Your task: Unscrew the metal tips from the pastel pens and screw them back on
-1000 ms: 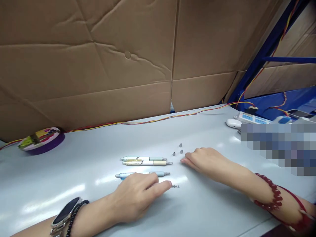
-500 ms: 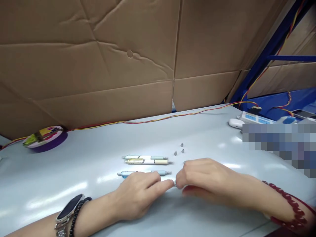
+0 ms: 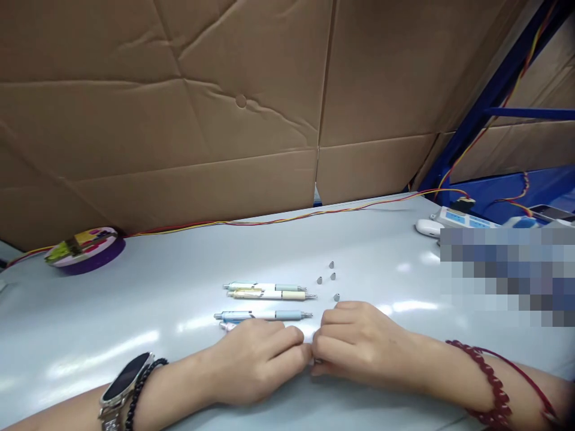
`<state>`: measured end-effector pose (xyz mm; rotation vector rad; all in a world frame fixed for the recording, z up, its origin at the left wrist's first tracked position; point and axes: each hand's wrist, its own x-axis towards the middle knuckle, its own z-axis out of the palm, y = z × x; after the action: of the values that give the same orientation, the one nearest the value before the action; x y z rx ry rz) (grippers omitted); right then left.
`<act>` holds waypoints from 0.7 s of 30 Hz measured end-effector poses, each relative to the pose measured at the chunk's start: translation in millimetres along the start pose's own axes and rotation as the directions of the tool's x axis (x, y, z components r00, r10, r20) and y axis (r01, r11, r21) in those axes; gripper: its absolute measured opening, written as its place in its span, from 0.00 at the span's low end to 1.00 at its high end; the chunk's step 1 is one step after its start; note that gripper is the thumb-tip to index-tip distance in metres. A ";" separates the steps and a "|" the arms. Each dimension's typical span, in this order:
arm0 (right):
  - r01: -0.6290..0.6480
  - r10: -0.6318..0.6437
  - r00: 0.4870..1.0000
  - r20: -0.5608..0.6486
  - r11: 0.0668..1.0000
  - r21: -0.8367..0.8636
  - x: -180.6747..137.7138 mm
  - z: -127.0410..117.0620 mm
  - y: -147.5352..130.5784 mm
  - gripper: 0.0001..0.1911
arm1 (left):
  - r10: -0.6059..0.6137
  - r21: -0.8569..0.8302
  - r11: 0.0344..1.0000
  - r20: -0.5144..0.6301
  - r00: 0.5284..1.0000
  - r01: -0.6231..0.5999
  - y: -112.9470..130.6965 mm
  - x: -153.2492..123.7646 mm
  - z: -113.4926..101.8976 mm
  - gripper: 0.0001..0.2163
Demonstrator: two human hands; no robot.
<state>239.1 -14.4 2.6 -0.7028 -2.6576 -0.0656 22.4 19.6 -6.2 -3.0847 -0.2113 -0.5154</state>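
Note:
My left hand (image 3: 265, 362) is closed around a pen (image 3: 227, 327); only its pale pinkish back end shows, past the knuckles. My right hand (image 3: 359, 344) meets the left fingertips, its fingers pinched at the front end of that pen, which they mostly hide. Just beyond the hands lie a blue-and-white pen (image 3: 287, 315), a yellow-and-white pen (image 3: 294, 295) and a green-and-white pen (image 3: 285, 287), all with metal front ends to the right. Several small silver cone-shaped pen tips, among them a near one (image 3: 336, 297) and a far one (image 3: 331, 264), stand beyond my right hand.
A round purple-sided tin or box (image 3: 90, 257) rests at the left back of the white table (image 3: 179, 263). Red and yellow wires (image 3: 278, 219) run along the back edge below a cardboard wall (image 3: 247, 137). At right are a white case (image 3: 429, 227) and a power strip (image 3: 467, 218).
My right hand has drawn nearer and lower, its fingers now curled against my left fingertips. The nearest silver tip, formerly almost covered by the right hand, is now in plain sight.

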 end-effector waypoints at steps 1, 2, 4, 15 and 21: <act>-0.018 0.019 0.999 0.029 1.000 -0.016 -0.1 0.8 1.5 0.15 | -0.041 0.020 0.999 0.009 0.999 0.041 1.1 0.2 0.2 0.15; -0.038 0.039 0.998 0.056 0.999 -0.024 0.0 0.2 3.2 0.17 | -0.079 0.038 0.996 0.013 0.997 0.079 2.1 0.3 0.4 0.15; -0.092 0.094 0.991 0.093 0.995 -0.027 0.7 -4.7 7.0 0.23 | -0.123 0.071 0.990 0.015 0.992 0.122 3.6 0.0 1.2 0.13; -0.172 0.169 0.969 -0.179 0.985 -0.002 1.5 -26.7 13.2 0.22 | -0.201 0.159 0.962 -0.133 0.970 0.221 2.0 -3.1 4.8 0.09; 0.019 -0.022 0.985 -0.174 1.000 -0.021 1.2 -24.1 3.2 0.24 | 0.211 0.031 0.978 -0.141 0.967 -0.208 4.2 1.7 -5.6 0.15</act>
<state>248.2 -14.4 25.1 -0.6446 -2.5004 -0.1513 22.8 15.5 -0.3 -2.9875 0.1110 -0.7167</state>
